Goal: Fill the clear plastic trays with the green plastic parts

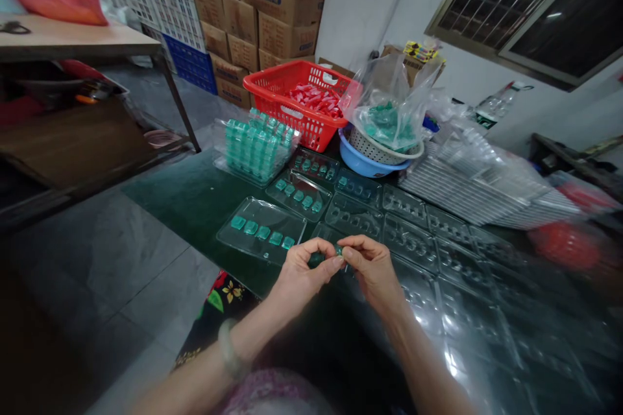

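Note:
My left hand [307, 266] and my right hand [372, 267] meet above the table's near side. Thumbs and fingertips of both pinch a small green piece [339, 250], mostly hidden by the fingers. Just left of them lies a clear plastic tray [228, 237] with a row of several green square pieces [263, 233] in its hollows. Behind it, another clear tray [318, 193] holds a similar row. A clear tray with bare hollows [354, 219] lies beyond my fingertips, and more such trays [411, 240] spread to the right.
Filled trays stand stacked [257, 149] at the back left. Behind are a red basket [272, 100] of pink-red pieces and a blue basin [365, 165] carrying a colander [363, 142] and a bag of green pieces [389, 124]. A pile of clear trays [481, 175] sits at right.

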Demonstrator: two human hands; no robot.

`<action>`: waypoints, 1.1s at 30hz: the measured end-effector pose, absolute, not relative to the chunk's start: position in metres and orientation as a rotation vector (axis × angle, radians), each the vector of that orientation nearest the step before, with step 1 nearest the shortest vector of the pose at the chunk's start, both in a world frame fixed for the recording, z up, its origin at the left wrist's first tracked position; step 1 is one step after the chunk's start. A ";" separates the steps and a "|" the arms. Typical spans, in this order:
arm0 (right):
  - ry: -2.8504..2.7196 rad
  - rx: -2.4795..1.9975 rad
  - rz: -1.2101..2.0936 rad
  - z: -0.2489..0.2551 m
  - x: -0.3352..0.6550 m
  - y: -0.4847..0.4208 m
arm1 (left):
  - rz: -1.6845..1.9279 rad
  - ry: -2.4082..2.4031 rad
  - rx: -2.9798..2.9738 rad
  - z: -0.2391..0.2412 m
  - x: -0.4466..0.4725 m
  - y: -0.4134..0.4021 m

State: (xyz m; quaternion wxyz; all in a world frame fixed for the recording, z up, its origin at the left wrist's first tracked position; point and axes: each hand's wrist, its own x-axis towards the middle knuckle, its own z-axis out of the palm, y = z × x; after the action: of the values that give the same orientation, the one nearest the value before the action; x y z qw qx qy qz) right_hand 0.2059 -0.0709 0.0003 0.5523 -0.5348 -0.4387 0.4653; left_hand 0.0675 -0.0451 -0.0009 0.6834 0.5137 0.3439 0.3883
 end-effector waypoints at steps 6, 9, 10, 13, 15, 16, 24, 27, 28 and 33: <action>-1.093 -1.285 1.060 0.004 0.205 -0.074 | 0.887 0.714 1.003 -0.005 0.068 -0.048; -1.144 -1.317 1.051 0.006 0.203 -0.076 | 0.873 0.723 0.964 -0.004 0.068 -0.048; -1.166 -1.328 1.050 0.007 0.203 -0.077 | 0.861 0.710 0.948 -0.004 0.068 -0.047; -1.254 -1.361 1.008 0.006 0.204 -0.074 | 0.822 0.667 0.872 -0.003 0.066 -0.043; -1.328 -1.406 0.902 0.003 0.213 -0.064 | 0.807 0.672 0.788 -0.003 0.064 -0.039; -1.353 -1.440 0.812 0.001 0.222 -0.054 | 0.800 0.681 0.742 -0.004 0.063 -0.037; -1.546 -1.795 0.030 -0.027 0.314 0.074 | 0.732 0.642 0.616 -0.005 0.047 -0.028; -1.651 -1.824 0.021 -0.036 0.323 0.101 | 0.719 0.659 0.617 -0.005 0.045 -0.027; -1.691 -1.837 0.019 -0.039 0.323 0.106 | 0.717 0.661 0.616 -0.006 0.045 -0.026; -1.836 -1.942 -0.018 -0.045 0.319 0.115 | 0.700 0.661 0.608 -0.009 0.046 -0.023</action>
State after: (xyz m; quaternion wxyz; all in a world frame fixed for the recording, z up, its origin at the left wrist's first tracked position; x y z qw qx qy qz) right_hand 0.3195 0.1146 -0.0452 0.2324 -0.7069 -0.6680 -0.0067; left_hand 0.0463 -0.0234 -0.0090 0.8421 0.2880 0.3130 0.3315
